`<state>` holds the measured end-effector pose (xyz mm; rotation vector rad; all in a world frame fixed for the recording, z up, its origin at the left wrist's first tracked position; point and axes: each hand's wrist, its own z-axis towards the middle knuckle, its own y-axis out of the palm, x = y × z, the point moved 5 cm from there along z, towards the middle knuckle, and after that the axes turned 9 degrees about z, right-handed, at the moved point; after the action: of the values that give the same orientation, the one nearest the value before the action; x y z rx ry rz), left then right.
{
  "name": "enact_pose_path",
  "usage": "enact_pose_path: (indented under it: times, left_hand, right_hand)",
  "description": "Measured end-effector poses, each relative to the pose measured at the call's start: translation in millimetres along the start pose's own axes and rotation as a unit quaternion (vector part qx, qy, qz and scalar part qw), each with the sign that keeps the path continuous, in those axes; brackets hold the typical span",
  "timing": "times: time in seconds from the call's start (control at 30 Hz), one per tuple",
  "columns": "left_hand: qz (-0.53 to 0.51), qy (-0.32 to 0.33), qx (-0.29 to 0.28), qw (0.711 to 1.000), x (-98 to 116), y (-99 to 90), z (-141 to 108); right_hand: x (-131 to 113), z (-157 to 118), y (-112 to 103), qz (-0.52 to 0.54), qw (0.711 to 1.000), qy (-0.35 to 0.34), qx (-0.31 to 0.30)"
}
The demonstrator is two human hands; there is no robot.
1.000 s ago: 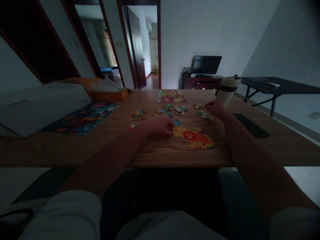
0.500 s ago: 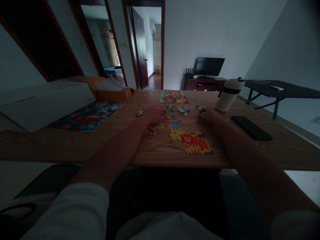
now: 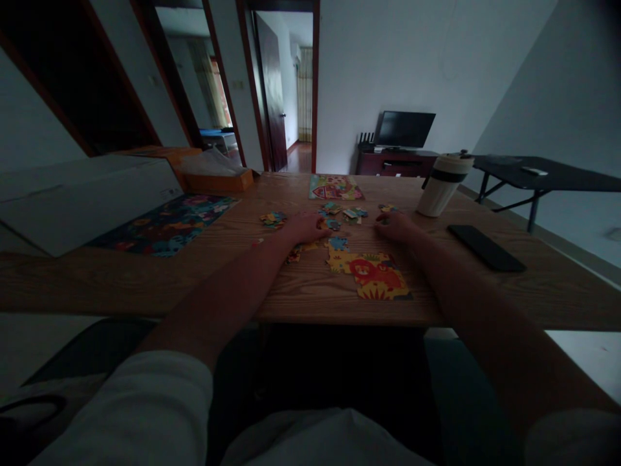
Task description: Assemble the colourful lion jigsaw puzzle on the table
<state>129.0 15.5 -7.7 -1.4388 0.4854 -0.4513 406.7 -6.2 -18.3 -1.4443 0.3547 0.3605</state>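
- Your left hand [image 3: 305, 228] lay on the wooden table [image 3: 310, 298], fingers curled over loose colourful puzzle pieces [image 3: 334, 224]; grip unclear;
- Your right hand [image 3: 395, 228] rested loosely curled just behind the assembled yellow lion puzzle section [image 3: 371, 272]; whether it held anything, I could not tell.

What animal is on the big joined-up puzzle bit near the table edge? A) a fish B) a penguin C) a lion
C: the joined puzzle shows a red-maned lion on yellow, lying on the table between the left hand and the right hand.
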Motion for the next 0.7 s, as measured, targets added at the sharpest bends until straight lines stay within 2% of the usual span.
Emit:
enact_pose_path:
  times: [0.1, 0.37, 0.53, 0.7]
  left_hand:
    - [0.008, -0.018, 0.016, 1.0, -3, -2.4, 1]
    - [0.094, 0.038, 0.041, 0.994, 6, -12.4, -5]
    - [0.12, 0.0, 0.073, 0.99, 6, -23.2, -8]
    - [0.08, -0.032, 0.094, 0.992, -9, -28.5, -10]
  right_hand:
    - [-2, -1, 2, 0.002, 1.0, -0.006, -0.006]
    - [-4, -3, 1, -0.009, 1.0, 0.001, 0.003]
    - [-9, -5, -3, 0.006, 1.0, -0.002, 0.002]
    - [1, -3, -8, 0.0, 1.0, 0.011, 0.003]
